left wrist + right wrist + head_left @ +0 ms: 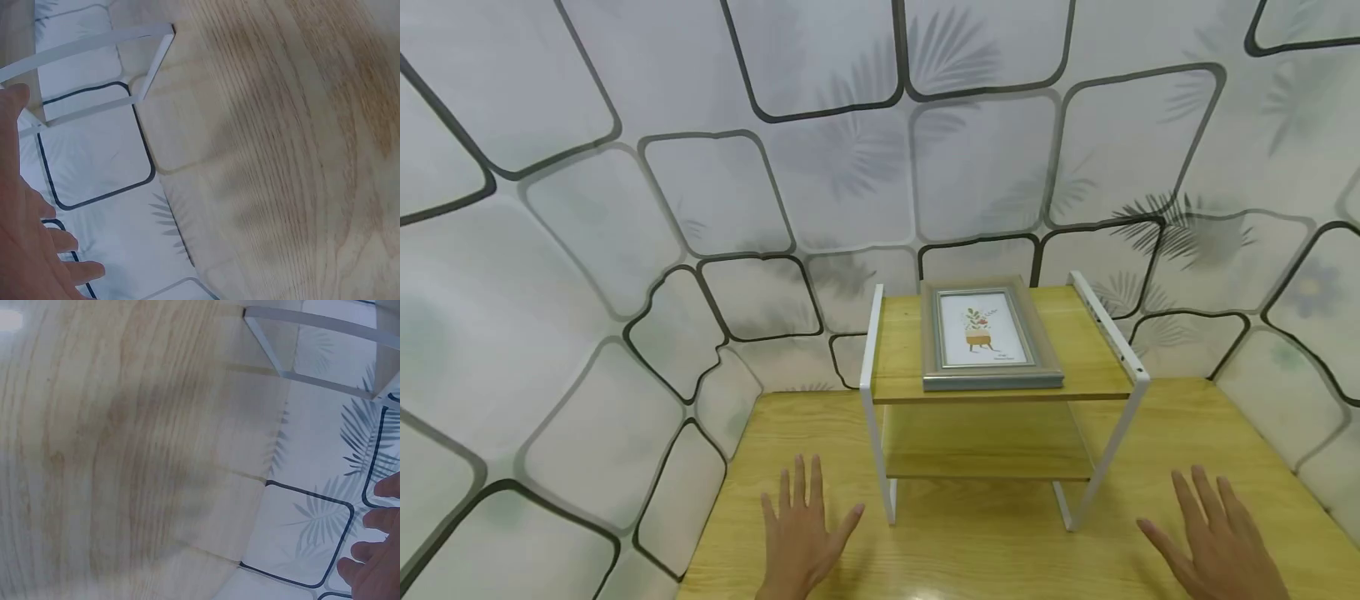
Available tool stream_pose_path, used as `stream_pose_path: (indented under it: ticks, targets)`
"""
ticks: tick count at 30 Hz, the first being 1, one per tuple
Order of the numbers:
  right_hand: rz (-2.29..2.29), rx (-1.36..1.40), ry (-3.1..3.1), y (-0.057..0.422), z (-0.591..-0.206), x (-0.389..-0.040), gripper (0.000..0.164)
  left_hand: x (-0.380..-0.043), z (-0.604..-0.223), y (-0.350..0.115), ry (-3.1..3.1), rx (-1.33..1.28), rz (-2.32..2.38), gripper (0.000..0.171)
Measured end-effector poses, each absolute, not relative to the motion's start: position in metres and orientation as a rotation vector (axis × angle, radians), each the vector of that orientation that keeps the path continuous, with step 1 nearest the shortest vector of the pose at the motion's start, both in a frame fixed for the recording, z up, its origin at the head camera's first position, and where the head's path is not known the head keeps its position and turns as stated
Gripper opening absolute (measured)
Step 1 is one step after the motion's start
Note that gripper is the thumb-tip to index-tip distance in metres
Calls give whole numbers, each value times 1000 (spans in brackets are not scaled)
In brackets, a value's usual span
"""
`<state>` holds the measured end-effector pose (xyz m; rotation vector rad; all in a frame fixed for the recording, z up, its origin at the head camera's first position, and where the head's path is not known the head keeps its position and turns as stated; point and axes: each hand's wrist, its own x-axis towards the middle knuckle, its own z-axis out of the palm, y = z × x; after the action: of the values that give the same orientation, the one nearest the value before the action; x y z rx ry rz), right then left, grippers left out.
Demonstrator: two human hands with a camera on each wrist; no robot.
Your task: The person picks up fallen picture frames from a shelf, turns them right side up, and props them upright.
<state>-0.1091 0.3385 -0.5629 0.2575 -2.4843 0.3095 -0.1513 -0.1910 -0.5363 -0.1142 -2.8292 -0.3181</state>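
A small two-tier shelf [902, 350] with wooden boards and white metal legs stands on the wood-grain surface. On its top board lies a picture frame [1045, 354], face up, showing a potted-plant print. My left hand [801, 533], fingers spread and straight, is held to the left of the shelf, touching nothing. To the right of the shelf, my right hand [1217, 537] is likewise spread and holds nothing. In the left wrist view the white leg [94, 44] of the shelf shows beyond the thumb. The right wrist view has the other side's leg [312, 317] above the fingers [369, 550].
The wood-grain surface [820, 417] reaches the walls at the back and both sides. Patterned wall covering [850, 183], with dark rounded outlines and leaf prints, rises close behind the shelf. The lower board [985, 442] sits beneath the top one.
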Motion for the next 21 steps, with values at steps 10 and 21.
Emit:
stream_pose_path:
  ticks: [10,21]
  targets:
    - [500,190,-2635,341,-520,-116,70,-155,-501,-195,-2852,-105,-685,92]
    - [559,18,-2570,346,-424,-148,59,-184,-426,-199,-2726,-109,-961,75]
